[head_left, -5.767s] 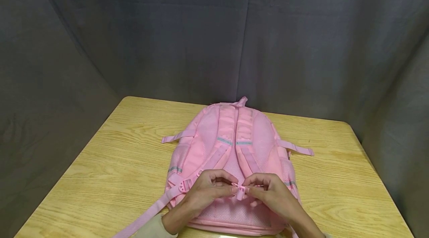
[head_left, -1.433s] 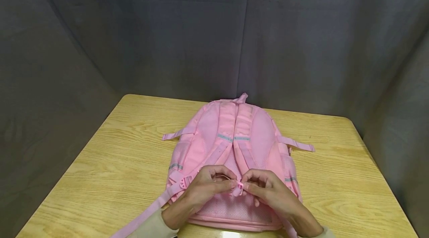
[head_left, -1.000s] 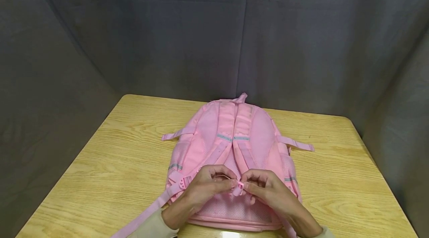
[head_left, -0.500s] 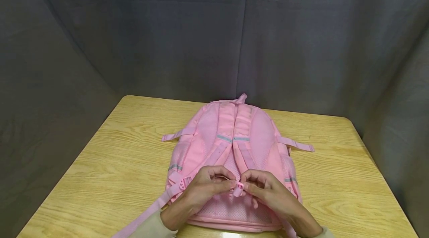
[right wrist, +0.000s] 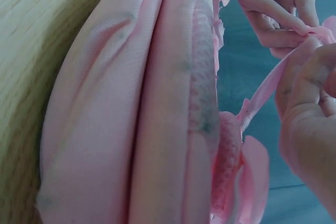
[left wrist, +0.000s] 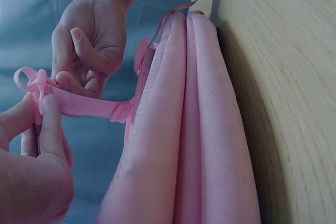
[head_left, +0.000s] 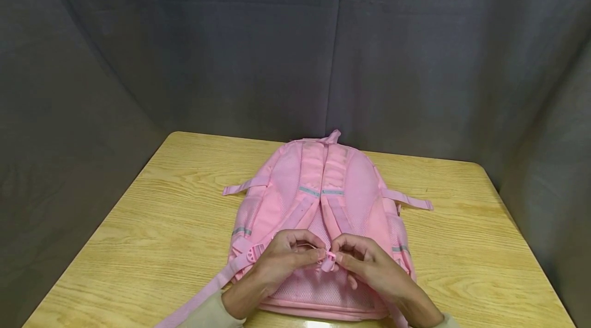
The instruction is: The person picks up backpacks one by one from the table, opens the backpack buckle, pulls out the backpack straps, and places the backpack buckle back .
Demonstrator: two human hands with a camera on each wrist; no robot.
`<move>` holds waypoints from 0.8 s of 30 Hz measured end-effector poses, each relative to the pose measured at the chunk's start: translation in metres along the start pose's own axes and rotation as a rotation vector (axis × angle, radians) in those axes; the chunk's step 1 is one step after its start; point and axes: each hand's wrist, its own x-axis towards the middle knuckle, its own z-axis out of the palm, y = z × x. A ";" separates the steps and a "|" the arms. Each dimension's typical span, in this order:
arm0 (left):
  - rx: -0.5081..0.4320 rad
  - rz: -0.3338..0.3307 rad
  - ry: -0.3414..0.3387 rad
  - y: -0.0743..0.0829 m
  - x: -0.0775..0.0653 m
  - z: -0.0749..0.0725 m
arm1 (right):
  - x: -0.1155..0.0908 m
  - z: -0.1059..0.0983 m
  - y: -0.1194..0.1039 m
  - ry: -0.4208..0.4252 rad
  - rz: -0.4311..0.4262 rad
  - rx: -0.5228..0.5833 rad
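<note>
A pink backpack [head_left: 365,199] lies with its shoulder straps facing up on the wooden table. Above its lower back panel, both hands meet at a small pink plastic buckle [head_left: 330,257] with webbing looped through it. My left hand [head_left: 287,260] pinches the webbing and buckle from the left between thumb and forefinger. From the right, my right hand [head_left: 369,261] pinches the same piece. In the left wrist view, a strap [left wrist: 86,102] runs from the buckle [left wrist: 39,90] down to the bag. Fingertips partly cover the buckle, so how the webbing threads through it is unclear.
Another strap with a ladder-like adjuster [head_left: 255,253] trails off the bag's left side toward the near edge. Short side straps [head_left: 408,199] stick out on the wooden table [head_left: 138,225]. A dark grey curtain [head_left: 249,61] hangs behind and at both sides.
Since the earliest frame, the fingers have drawn closer together over the buckle, and the webbing loop that stood out there shows less. In the last second the hands have barely moved.
</note>
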 end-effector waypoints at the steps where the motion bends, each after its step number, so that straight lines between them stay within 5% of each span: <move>1: -0.006 -0.004 0.002 0.000 0.000 0.000 | 0.000 0.000 0.000 0.000 -0.004 0.001; 24: 0.010 0.002 0.022 0.000 -0.002 0.004 | -0.001 0.005 -0.005 0.068 0.057 -0.090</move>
